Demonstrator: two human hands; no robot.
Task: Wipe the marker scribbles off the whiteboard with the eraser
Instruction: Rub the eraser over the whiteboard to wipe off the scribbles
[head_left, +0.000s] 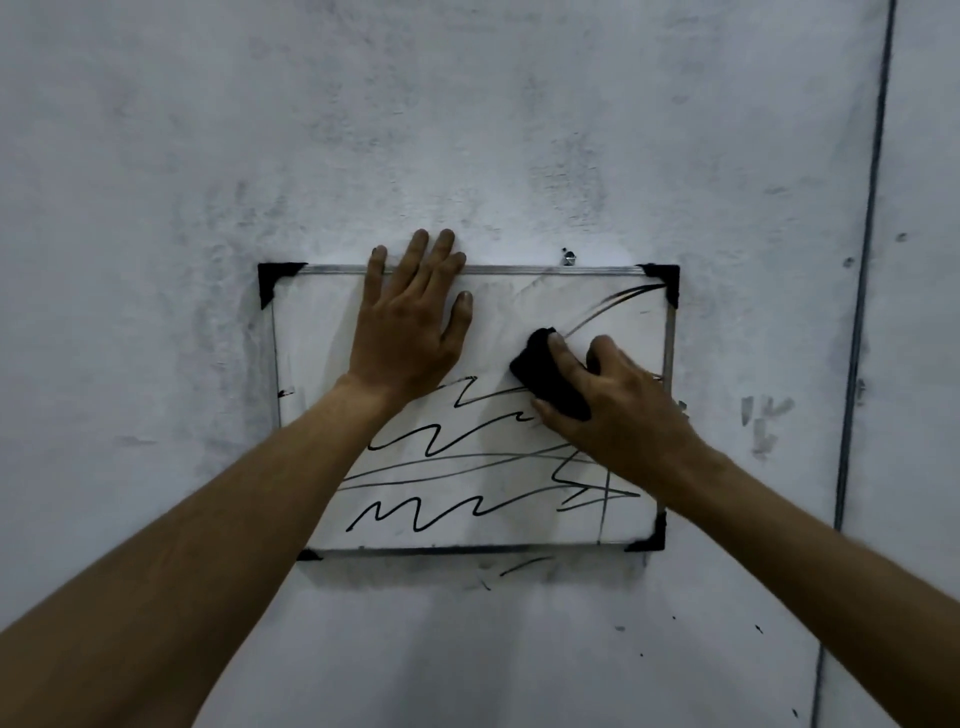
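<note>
A small whiteboard (311, 332) with a metal frame and black corner caps hangs on a grey wall. Black marker scribbles (441, 467) cover its lower half, and a few strokes remain at the upper right corner. The upper middle is smeared and mostly wiped. My left hand (410, 322) lies flat on the board's upper part, fingers straight and reaching over the top edge. My right hand (618, 400) grips a black eraser (545, 374) and presses it against the board right of centre.
A screw (569, 256) sticks out of the wall just above the top edge of the frame. The wall (467, 130) is stained with grey smudges. A dark vertical seam (862, 291) runs down the wall at the right.
</note>
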